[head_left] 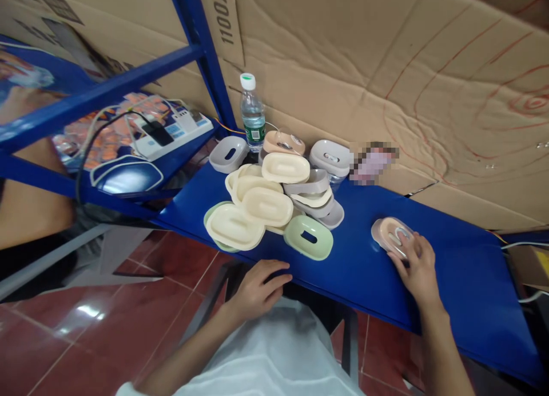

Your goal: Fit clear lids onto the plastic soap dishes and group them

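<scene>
A pink dish [389,236] is lying on the right part of the blue worktop [351,270], apart from the pile of other dishes. The right hand [414,258] is holding it, with the thumb pressing along the near side and the fingers curling over the top, hiding part of it.

The left hand [262,287] is hovering around the front edge of the worktop, below the pile; its fingers are spreading loosely, with nothing between them. Whether it is touching the edge, I cannot tell. Nearest to it, a green dish [321,246] with a dark slot is sitting at the front of the pile.

Behind that, several cream dishes [268,206] are overlapping one another, with grey dishes [335,214] stacking up at their right. Further back, a peach dish [277,139] is resting behind the cream ones, and a clear bottle [253,113] with a white cap is standing upright just beside it. Another grey dish [217,157] is leaning at the far left, and a pixelated object [373,164] is lying near the cardboard [343,52] at the back.

Beyond the blue frame [141,75] on the left, a white power strip [191,131] is lying near orange pieces [107,138], and another person's arm [36,198] is showing.
</scene>
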Demonstrator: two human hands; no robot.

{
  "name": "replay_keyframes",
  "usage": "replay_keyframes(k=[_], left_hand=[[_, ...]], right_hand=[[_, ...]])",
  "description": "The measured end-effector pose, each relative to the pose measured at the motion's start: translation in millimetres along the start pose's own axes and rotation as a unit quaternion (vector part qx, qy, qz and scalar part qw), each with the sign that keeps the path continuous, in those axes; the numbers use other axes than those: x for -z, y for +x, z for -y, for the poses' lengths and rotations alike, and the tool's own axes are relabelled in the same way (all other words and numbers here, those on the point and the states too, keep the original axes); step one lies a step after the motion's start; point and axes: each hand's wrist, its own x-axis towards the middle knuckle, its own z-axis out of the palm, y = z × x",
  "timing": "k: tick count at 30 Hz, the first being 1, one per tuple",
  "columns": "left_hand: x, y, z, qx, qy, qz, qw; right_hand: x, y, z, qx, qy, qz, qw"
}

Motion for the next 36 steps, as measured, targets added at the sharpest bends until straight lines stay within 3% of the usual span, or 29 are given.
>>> replay_keyframes(k=[9, 14, 18, 22, 24, 26, 28, 31, 33, 36], left_hand=[[-11.7, 7, -3, 0.009, -0.015, 0.011, 1.000], [-20.2, 12, 1, -0.001, -0.018, 0.008, 1.000], [-24.1, 18, 4, 0.003, -0.022, -0.003, 1.000], [-22.0, 26, 6, -0.005, -0.019, -0.004, 1.000], [-20.0, 29, 6, -0.003, -0.012, -0.007, 1.000], [-18.6, 32, 6, 0.002, -0.002, -0.013, 1.000], [-18.5, 34, 6, 0.010, 0.014, -0.028, 0.999], [-19.2, 36, 5, 0.019, 0.041, -0.044, 0.998], [-18.5, 36, 5, 0.013, 0.051, -0.035, 0.998], [-13.0, 36, 3, 0.006, 0.062, -0.026, 0.998]], right_hand=[[-6, 0, -67, -0.057, -0.067, -0.022, 0.996], [-18, 0, -89, -0.107, -0.017, -0.083, 0.991], [-23, 1, -105, -0.129, -0.013, -0.063, 0.990], [-19, 18, -125, -0.164, -0.050, -0.042, 0.984], [-11, 36, -123, -0.177, -0.069, -0.061, 0.980], [-1, 58, -100, -0.160, -0.058, -0.102, 0.980], [10, 81, -55, -0.100, 0.002, -0.129, 0.987], [16, 107, 35, 0.054, 0.088, -0.037, 0.994], [12, 117, 91, 0.152, 0.112, 0.013, 0.982], [0, 124, 147, 0.250, 0.164, 0.030, 0.954]])
